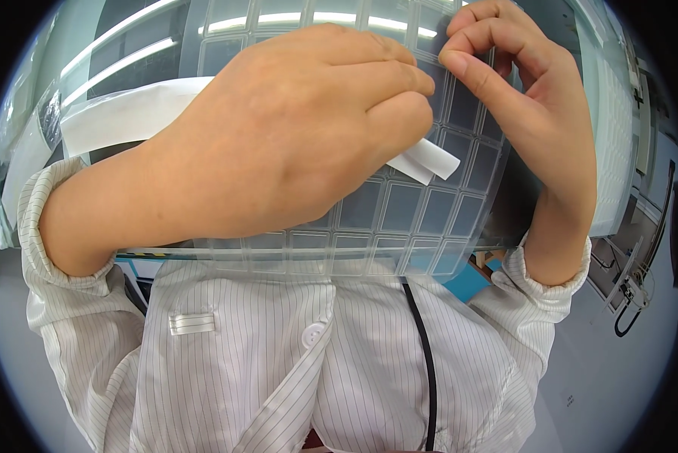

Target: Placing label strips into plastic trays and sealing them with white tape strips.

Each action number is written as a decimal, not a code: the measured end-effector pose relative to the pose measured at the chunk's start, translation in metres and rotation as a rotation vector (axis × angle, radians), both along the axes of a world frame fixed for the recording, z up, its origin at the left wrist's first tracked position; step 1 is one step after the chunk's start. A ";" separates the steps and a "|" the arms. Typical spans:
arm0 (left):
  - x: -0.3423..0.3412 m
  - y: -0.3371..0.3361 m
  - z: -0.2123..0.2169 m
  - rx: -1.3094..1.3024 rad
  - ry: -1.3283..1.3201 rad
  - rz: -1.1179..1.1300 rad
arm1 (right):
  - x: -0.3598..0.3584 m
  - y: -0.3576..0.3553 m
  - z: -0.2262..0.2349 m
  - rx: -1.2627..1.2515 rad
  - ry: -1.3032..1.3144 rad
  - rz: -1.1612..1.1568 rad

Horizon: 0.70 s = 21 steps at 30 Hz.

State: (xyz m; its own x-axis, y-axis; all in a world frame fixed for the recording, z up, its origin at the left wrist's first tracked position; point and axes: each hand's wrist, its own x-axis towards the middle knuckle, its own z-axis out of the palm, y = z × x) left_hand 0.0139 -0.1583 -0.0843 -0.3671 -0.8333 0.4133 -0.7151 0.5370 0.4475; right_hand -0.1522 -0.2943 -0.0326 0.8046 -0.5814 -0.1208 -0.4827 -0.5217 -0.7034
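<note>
My left hand (316, 128) is closed, back upward, over a clear plastic tray (403, 205) divided into rectangular pockets. A folded white paper strip (429, 161) sticks out from under its curled index finger; the thumb and the grip itself are hidden. To the right, above the tray's far right part, my right hand (539, 98) has thumb and index finger pinched together. Anything between those fingertips is too small to make out. The two hands are close but apart.
A wider white paper strip (135, 113) lies left of the tray, partly behind my left wrist. Clear plastic wrapping (40, 124) is at the far left. Another pocketed clear tray (614, 143) stands at the right edge. Cables and a metal frame (626, 283) are beyond it.
</note>
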 end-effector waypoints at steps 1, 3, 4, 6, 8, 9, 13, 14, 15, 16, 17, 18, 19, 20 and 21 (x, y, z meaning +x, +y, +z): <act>0.000 0.000 0.000 0.000 0.000 -0.001 | 0.000 -0.001 0.000 0.000 0.000 -0.001; 0.001 0.000 0.002 0.017 -0.042 -0.013 | -0.001 -0.001 0.000 -0.024 0.021 0.007; 0.000 0.000 0.001 0.020 -0.042 -0.013 | -0.002 -0.001 -0.001 -0.021 0.022 0.006; -0.002 -0.001 0.000 0.003 -0.003 -0.013 | -0.003 -0.002 -0.003 -0.048 -0.001 0.013; -0.002 -0.002 0.002 0.021 -0.051 -0.012 | -0.003 -0.001 -0.004 -0.065 0.017 0.010; -0.002 -0.002 0.003 0.038 -0.099 -0.013 | -0.004 -0.001 -0.003 -0.083 0.034 0.005; -0.007 -0.002 -0.004 0.038 -0.070 0.001 | -0.007 -0.003 -0.004 -0.014 0.024 0.015; -0.012 -0.007 -0.010 -0.065 -0.020 0.031 | -0.008 -0.004 -0.004 0.007 0.021 0.017; -0.014 -0.008 -0.013 -0.169 0.029 0.060 | -0.008 -0.006 -0.005 0.028 0.018 0.019; -0.011 -0.005 -0.014 -0.169 0.030 0.063 | -0.010 -0.009 -0.009 0.027 0.019 0.021; -0.009 -0.004 -0.009 -0.165 0.040 0.032 | -0.014 -0.012 -0.016 0.076 -0.056 0.036; -0.007 -0.002 -0.006 -0.161 0.050 0.001 | -0.016 -0.014 -0.021 0.125 -0.130 0.052; -0.006 -0.002 -0.007 -0.161 0.051 0.001 | -0.017 -0.015 -0.021 0.125 -0.130 0.052; -0.006 -0.001 -0.008 -0.179 0.055 0.002 | -0.017 -0.017 -0.020 0.148 -0.108 0.049; -0.005 -0.001 -0.008 -0.198 0.059 0.002 | -0.016 -0.017 -0.020 0.170 -0.087 0.046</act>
State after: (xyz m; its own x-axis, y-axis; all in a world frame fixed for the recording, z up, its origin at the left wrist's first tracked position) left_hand 0.0085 -0.1592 -0.0923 -0.3362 -0.7340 0.5901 -0.6918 0.6176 0.3741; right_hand -0.1679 -0.3113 -0.0524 0.8415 -0.5208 -0.1434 -0.3948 -0.4118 -0.8213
